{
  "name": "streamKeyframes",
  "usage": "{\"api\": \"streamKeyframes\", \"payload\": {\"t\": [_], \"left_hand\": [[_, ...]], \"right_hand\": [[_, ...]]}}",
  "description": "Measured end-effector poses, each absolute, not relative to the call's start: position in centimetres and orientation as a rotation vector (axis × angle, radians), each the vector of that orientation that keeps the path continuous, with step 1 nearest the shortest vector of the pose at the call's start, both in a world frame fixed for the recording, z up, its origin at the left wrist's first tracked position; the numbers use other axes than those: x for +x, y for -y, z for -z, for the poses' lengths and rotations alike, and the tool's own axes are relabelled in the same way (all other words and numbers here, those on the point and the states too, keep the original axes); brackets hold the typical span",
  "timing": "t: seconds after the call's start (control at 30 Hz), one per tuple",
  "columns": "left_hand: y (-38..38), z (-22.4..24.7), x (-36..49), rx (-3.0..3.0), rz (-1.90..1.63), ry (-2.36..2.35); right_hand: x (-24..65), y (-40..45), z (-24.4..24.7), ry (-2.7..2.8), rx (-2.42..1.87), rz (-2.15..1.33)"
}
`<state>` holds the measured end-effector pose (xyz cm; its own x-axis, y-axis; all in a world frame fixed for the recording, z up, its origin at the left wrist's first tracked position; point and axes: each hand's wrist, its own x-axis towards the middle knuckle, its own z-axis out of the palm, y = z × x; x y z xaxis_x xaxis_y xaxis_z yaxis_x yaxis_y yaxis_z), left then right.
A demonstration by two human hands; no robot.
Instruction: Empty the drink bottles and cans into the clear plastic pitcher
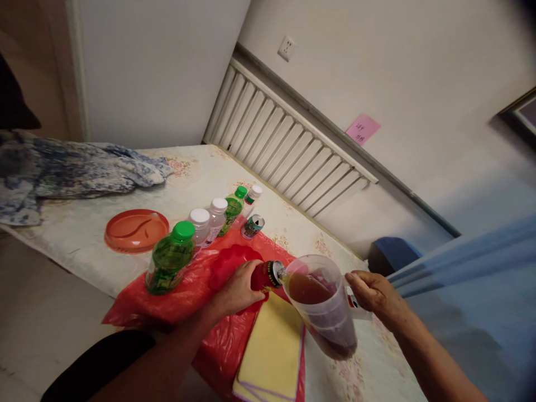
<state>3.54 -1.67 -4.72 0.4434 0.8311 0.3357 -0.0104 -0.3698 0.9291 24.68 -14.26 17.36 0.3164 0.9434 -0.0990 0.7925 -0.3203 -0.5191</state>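
Note:
My left hand [240, 287] is wrapped round a red and black can [268, 276], tilted so its top meets the rim of a clear plastic pitcher [330, 324]. Brown liquid fills part of the pitcher, which leans toward the can. On the pitcher's right side my right hand [368, 290] is closed on its handle, most of which the fingers hide. Below the can lies a folded yellow cloth [272, 346] on a red plastic bag [218, 340]. A red scalloped dish [228, 262] sits behind my left hand.
Green-capped bottles [171, 259] [232, 209], white-capped bottles [200, 226] and a small can [253, 226] stand left of the pitcher. An orange lid [136, 230] and patterned fabric [96, 167] lie farther left on the floral tablecloth [201, 162]. A radiator [285, 134] runs behind.

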Motion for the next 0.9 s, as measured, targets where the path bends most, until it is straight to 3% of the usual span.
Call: {"api": "streamKeyframes", "payload": {"t": [0.7,0.9], "left_hand": [[1.6,4.4,3.4,1.669,-0.988,-0.736],[1.7,3.4,2.8,1.565,-1.044,-0.710]], "right_hand": [[24.8,14.2,-16.8,1.439,-2.193,-0.619],[26.0,14.7,-15.0,1.353,-1.999,-0.649]]}}
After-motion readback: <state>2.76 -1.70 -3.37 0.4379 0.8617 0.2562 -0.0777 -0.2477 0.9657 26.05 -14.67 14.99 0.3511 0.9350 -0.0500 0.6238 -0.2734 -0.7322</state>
